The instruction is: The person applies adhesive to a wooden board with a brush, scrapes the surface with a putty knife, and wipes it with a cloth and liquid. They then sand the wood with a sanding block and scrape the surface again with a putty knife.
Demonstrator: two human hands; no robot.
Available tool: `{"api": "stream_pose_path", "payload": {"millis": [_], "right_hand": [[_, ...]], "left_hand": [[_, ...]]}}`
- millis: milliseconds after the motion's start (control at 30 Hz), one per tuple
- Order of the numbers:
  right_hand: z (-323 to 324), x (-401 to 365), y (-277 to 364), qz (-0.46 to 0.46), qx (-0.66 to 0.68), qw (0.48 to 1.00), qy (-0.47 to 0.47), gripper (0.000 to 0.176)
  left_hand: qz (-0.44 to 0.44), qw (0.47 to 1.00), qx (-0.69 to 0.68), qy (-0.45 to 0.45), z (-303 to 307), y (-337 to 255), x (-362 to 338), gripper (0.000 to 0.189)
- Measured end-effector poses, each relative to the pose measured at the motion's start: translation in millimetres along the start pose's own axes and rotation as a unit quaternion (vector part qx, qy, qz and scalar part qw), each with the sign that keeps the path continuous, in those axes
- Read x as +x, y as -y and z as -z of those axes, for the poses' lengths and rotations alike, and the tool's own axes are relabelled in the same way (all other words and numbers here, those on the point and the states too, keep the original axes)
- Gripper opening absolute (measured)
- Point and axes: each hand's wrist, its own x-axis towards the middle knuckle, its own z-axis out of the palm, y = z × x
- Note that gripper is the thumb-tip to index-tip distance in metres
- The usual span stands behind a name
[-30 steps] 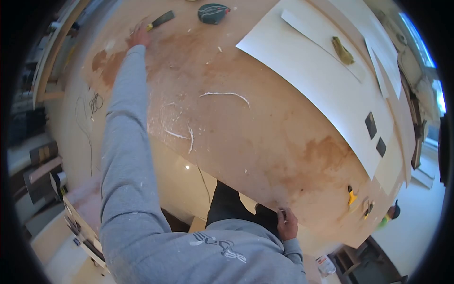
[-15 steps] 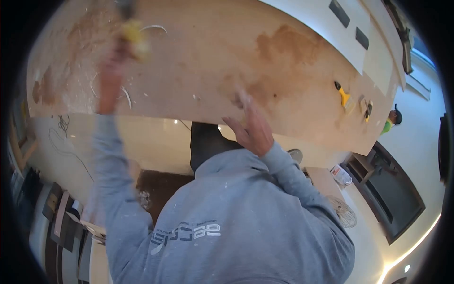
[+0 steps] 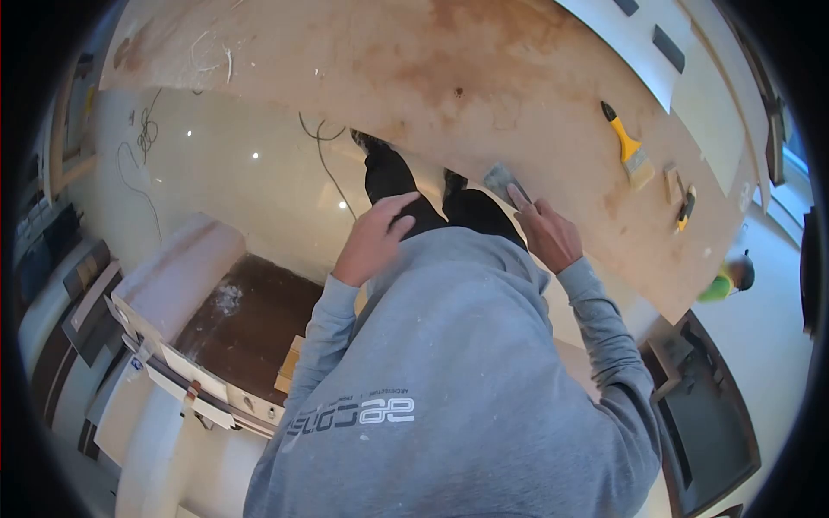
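Observation:
My right hand (image 3: 553, 235) is closed around the handle of a putty knife (image 3: 503, 185). Its flat grey blade points up and left, over the near edge of the large brown-stained board (image 3: 389, 78); the handle is mostly covered by my fingers. My left hand (image 3: 373, 243) is in front of my waist, by my thigh, fingers partly extended and apart, with nothing seen in it. A yellow-handled paintbrush (image 3: 627, 145) rests on the board's right part. Beside it are a small block (image 3: 673, 184) and a yellow-and-black utility knife (image 3: 686, 209).
White sheets with dark rectangles (image 3: 668, 48) lie along the board's far side. A cable (image 3: 325, 160) trails on the floor below. A brown-floored open box (image 3: 242, 311) stands at the left. A person in a green top (image 3: 717, 287) is beyond the board's right end.
My left hand, earlier stretched over the board with a blurred yellow-and-grey object, is now back by my waist without it. My right hand, earlier spread at the board's edge, now grips the putty knife.

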Motion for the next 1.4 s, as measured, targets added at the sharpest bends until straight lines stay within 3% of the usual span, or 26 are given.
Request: {"api": "stream_pose_path", "payload": {"millis": [100, 133, 267, 367, 467, 567, 767, 867, 967, 1100, 1200, 1400], "right_hand": [[-14.7, 2.2, -6.6, 0.033, -0.038, 0.998, 0.034, 0.058], [-20.2, 15.2, -1.6, 0.041, -0.041, 0.998, 0.030, 0.058], [-60.7, 106.1, 44.1, 0.157, -0.053, 0.981, -0.099, 0.063], [-26.5, 134.2, 87.9, 0.142, -0.119, 0.983, -0.007, 0.060], [-0.3, 102.0, 72.1, 0.102, -0.115, 0.988, 0.033, 0.059], [-14.7, 83.1, 68.6, 0.065, -0.117, 0.990, 0.031, 0.053], [-23.9, 150.4, 135.0, 0.102, -0.126, 0.987, -0.016, 0.050], [-8.9, 102.1, 124.1, 0.082, -0.126, 0.988, -0.026, 0.048], [-22.5, 102.6, 127.1, 0.039, -0.151, 0.987, 0.045, 0.048], [-31.5, 138.0, 154.3, 0.067, -0.128, 0.989, -0.015, 0.040], [-13.2, 112.3, 150.6, 0.035, -0.140, 0.989, 0.035, 0.041], [-29.4, 128.6, 159.8, 0.038, -0.152, 0.988, 0.000, 0.040]], "left_hand": [[0.075, 0.995, -0.022, -0.065, -4.4, 2.8, -37.3, 0.039], [0.062, 0.994, -0.012, -0.090, -9.5, 8.7, -47.6, 0.041], [0.073, 0.991, 0.008, -0.113, -19.3, -0.5, -76.2, 0.044], [0.079, 0.991, 0.027, -0.105, -16.9, 4.1, -88.4, 0.046], [0.080, 0.987, 0.040, -0.131, -7.7, 46.3, -103.8, 0.045], [0.090, 0.984, 0.044, -0.148, 15.9, 75.4, -115.5, 0.044], [0.101, 0.988, 0.016, -0.115, 65.2, 100.7, -101.5, 0.044], [0.088, 0.983, 0.044, -0.157, 89.7, 112.7, -102.9, 0.043], [0.127, 0.979, -0.020, -0.156, 98.9, 134.4, -111.0, 0.042], [0.097, 0.988, -0.020, -0.116, 104.7, 150.7, -107.6, 0.042], [0.120, 0.982, -0.066, -0.132, 110.5, 153.6, -107.8, 0.042], [0.103, 0.985, -0.068, -0.121, 102.3, 170.8, -105.0, 0.043]]}}
